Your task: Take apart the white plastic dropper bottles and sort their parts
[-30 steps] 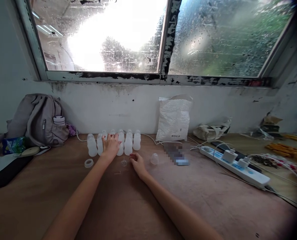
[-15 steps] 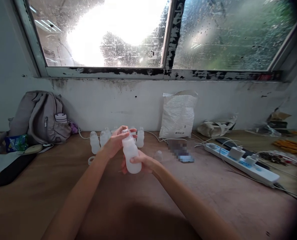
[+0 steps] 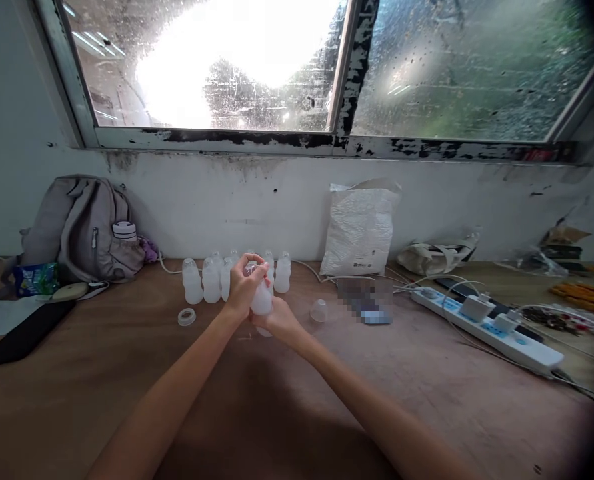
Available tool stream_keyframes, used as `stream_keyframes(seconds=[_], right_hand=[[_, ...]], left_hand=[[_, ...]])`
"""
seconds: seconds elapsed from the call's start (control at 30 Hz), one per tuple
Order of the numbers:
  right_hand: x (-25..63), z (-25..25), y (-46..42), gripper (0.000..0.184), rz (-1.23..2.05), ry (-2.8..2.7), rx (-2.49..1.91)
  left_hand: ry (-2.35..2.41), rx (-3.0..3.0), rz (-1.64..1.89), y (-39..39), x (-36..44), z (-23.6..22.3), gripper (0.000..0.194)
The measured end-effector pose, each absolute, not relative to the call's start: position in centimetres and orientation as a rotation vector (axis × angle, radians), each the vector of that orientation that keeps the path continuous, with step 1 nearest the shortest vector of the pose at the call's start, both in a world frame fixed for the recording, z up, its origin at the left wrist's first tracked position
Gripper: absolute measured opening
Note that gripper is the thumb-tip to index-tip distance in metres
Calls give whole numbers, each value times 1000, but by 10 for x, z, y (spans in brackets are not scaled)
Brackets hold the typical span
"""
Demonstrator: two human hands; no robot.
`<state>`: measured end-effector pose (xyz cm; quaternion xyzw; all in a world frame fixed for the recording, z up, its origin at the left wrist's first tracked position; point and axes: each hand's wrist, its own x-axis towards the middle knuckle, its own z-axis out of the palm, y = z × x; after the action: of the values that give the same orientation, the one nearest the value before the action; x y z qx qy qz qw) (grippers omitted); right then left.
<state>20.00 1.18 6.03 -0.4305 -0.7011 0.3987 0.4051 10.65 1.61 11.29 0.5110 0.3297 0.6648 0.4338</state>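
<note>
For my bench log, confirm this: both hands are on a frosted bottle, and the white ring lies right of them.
Wrong side: in the head view, the white ring lies left of the left hand and right hand, both on the frosted bottle.

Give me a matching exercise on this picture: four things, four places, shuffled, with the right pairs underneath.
1. left hand
2. right hand
3. whitish ring
4. grey backpack

A. by the wall, far left
B. around the lower part of the held bottle
C. in front of the leftmost standing bottle
D. at the held bottle's top

Pairs: 1-D, 2-B, 3-C, 4-A
</note>
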Motion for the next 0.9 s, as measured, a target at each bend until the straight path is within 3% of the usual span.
stream_keyframes(seconds=[0.13, 0.23, 0.4, 0.5, 0.67, 0.9], right_hand=[[198, 61, 10, 31, 453, -1868, -1389], [199, 65, 6, 33, 276, -1899, -1472], [206, 68, 9, 26, 647, -2032, -1172], [210, 62, 13, 26, 858, -2106, -1035], [210, 40, 21, 37, 758, -2147, -1099], [204, 19, 22, 44, 766, -2153, -1028]], left_hand=[[880, 1266, 1846, 16, 111, 112, 16], [915, 1208, 1975, 16, 113, 113, 17], [805, 972, 1870, 25, 103, 119, 22], [729, 811, 1999, 30, 83, 132, 21], [645, 862, 2085, 30, 43, 155, 21], [792, 1110, 1798, 29, 37, 155, 33]])
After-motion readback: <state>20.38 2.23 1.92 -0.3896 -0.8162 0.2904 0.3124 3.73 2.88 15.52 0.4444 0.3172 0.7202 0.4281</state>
